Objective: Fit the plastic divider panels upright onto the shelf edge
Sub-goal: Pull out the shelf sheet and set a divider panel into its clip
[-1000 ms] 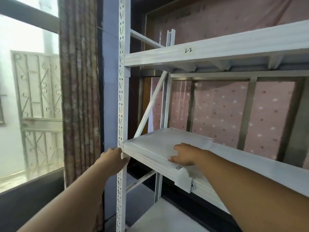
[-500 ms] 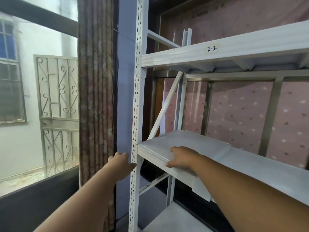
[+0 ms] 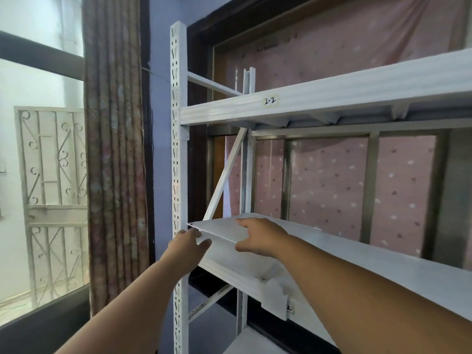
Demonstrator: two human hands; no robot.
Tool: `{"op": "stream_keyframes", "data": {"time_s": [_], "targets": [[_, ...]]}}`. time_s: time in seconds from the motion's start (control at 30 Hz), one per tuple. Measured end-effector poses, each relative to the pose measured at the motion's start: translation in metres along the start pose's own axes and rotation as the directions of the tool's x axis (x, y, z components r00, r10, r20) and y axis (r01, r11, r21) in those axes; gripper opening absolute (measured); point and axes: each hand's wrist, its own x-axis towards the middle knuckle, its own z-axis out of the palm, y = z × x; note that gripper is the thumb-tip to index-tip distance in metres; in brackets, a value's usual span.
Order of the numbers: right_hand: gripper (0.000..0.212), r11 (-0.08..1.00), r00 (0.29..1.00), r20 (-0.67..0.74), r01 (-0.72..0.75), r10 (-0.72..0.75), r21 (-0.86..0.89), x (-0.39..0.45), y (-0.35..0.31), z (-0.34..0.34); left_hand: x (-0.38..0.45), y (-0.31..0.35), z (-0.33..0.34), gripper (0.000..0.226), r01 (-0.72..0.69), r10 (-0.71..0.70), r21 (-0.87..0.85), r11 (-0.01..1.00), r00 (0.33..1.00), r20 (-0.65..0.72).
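A head-worn view looks at a white metal shelving unit that fills the centre and right of the frame. Two bare forearms reach in from the bottom edge toward the near left corner of the middle shelf [image 3: 383,264], just below centre.

A thin white plastic divider panel [image 3: 224,229] sits at that corner, tilted: its near left edge is raised off the shelf surface while the rest slopes back and down onto it (it is not upright). The left hand [image 3: 187,247], at lower centre, grips the panel's raised near corner, beside the perforated white upright post [image 3: 178,149]; its thumb lies on top of the panel edge and its fingers curl underneath, pinching the panel. The right hand [image 3: 258,237], just right of centre, holds the panel's near edge further along, thumb below and fingers lying flat and together on the top surface.

A small white clip-like piece [image 3: 275,297] hangs on the shelf's front lip at lower centre right, next to a partly hidden label.

The upper shelf [image 3: 332,98] crosses the upper right, with a handwritten label [image 3: 270,100] reading "2-2". Behind the shelving hangs a pink dotted curtain [image 3: 332,180]. At the left of the frame a bunched brownish drape [image 3: 112,149] hangs beside a window showing an ornate metal grille [image 3: 51,187].
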Motion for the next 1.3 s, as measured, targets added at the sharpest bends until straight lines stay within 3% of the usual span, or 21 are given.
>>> {"op": "stream_keyframes", "data": {"time_s": [0.1, 0.2, 0.3, 0.37, 0.63, 0.8, 0.93, 1.1, 1.2, 1.3], "targets": [[0.088, 0.996, 1.0, 0.009, 0.004, -0.005, 0.087, -0.012, 0.008, -0.024, 0.002, 0.034, 0.01, 0.064, -0.001, -0.003, -0.118, 0.993, 0.999, -0.037], [0.087, 0.99, 1.0, 0.019, -0.018, 0.016, 0.139, -0.02, 0.017, -0.045, -0.003, 0.071, 0.02, 0.059, 0.005, -0.005, -0.381, 0.924, 1.0, 0.0], [0.085, 0.99, 1.0, 0.01, -0.026, 0.025, 0.14, -0.036, 0.026, -0.066, -0.013, 0.102, 0.027, 0.057, 0.12, 0.027, -0.687, 0.716, 0.98, 0.199], [0.088, 0.991, 0.999, 0.0, -0.042, 0.043, 0.127, -0.051, 0.034, -0.081, -0.017, 0.117, 0.033, 0.063, 0.198, 0.108, -0.757, 0.623, 0.937, 0.333], [0.084, 0.954, 0.97, -0.004, -0.239, 0.243, 0.182, -0.107, 0.09, -0.127, -0.037, 0.19, 0.077, 0.047, 0.3, 0.368, -0.832, 0.467, 0.789, 0.491], [0.08, 0.908, 0.953, -0.094, -0.242, 0.289, 0.341, -0.139, 0.132, -0.135, -0.062, 0.253, 0.104, 0.037, 0.258, 0.503, -0.89, 0.375, 0.75, 0.429], [0.083, 0.874, 0.915, -0.239, -0.195, 0.326, 0.445, -0.171, 0.172, -0.144, -0.096, 0.309, 0.121, 0.029, 0.249, 0.635, -0.931, 0.267, 0.682, 0.364], [0.072, 0.824, 0.867, -0.327, -0.153, 0.377, 0.545, -0.235, 0.216, -0.165, -0.129, 0.364, 0.15, 0.041, 0.228, 0.694, -0.932, 0.281, 0.622, 0.361], [0.068, 0.785, 0.867, -0.296, -0.158, 0.4, 0.599, -0.277, 0.234, -0.178, -0.153, 0.393, 0.162, 0.068, 0.157, 0.739, -0.937, 0.312, 0.58, 0.343], [0.061, 0.724, 0.881, -0.224, -0.172, 0.416, 0.668, -0.32, 0.249, -0.192, -0.179, 0.422, 0.178, 0.072, 0.131, 0.799, -0.937, 0.324, 0.492, 0.345]]}}
